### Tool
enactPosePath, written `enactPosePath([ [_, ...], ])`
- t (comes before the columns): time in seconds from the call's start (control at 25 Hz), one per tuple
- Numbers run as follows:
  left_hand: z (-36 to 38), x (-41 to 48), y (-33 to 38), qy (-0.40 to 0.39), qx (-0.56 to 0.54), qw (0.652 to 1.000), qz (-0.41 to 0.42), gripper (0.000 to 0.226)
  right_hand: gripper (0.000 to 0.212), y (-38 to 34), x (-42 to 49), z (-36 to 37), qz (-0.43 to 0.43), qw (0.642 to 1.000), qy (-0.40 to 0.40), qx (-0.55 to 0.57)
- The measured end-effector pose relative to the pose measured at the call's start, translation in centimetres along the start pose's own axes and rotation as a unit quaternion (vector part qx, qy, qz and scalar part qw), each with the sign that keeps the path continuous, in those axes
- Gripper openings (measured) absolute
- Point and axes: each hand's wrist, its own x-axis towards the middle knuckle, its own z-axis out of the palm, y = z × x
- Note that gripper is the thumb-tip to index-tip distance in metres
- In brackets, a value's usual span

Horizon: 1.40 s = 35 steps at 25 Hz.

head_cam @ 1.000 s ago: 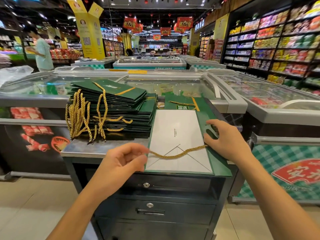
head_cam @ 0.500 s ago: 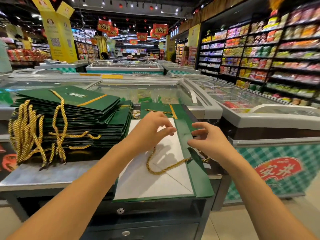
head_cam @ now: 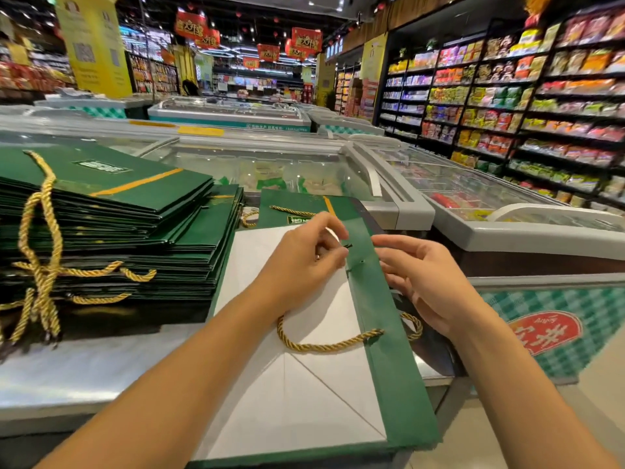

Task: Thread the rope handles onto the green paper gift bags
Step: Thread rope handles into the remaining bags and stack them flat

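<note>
A flattened green paper gift bag (head_cam: 389,377) lies on the steel counter, its white inside (head_cam: 297,394) facing up. A gold rope handle (head_cam: 324,345) passes through the nearer hole of the green top band and loops across the white paper. My left hand (head_cam: 304,265) pinches the rope's dark tip just above the farther hole. At the band's right edge, my right hand (head_cam: 419,282) has its fingers curled round the band next to that hole. Another green bag (head_cam: 304,208) with a gold rope lies beyond.
A tall stack of finished green bags (head_cam: 111,225) with gold ropes hanging down fills the counter's left. The steel counter (head_cam: 67,374) shows in front of it. Glass-topped freezers (head_cam: 473,198) stand behind and to the right. Shelves of packaged goods (head_cam: 524,96) line the right aisle.
My left hand has carried the rope end from the bag's near left up to the farther hole. My right hand has shifted up along the green band. The view has moved closer.
</note>
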Motion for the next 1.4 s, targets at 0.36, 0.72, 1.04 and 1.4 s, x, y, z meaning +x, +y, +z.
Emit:
enactPosePath([
  [0.36,0.3,-0.3,0.5,-0.007,0.024,0.999,0.025,0.015,0.035,0.5,0.1,-0.2,-0.027,0.999,-0.026,0.001],
  [0.72,0.3,-0.3,0.6,0.024,0.025,0.999,0.023,0.009,0.042,-0.1,-0.7,0.4,-0.04,0.999,-0.033,-0.01],
  [1.04,0.4,-0.4,1.2,0.011,0.019,1.0,0.009,0.012,0.039,-0.1,-0.8,0.5,-0.046,0.997,-0.049,-0.038],
  [1.4,0.7,-0.2,1.3,-0.082,0.122,0.988,0.05,0.027,0.04,0.0,-0.7,0.4,-0.045,0.995,-0.06,-0.07],
])
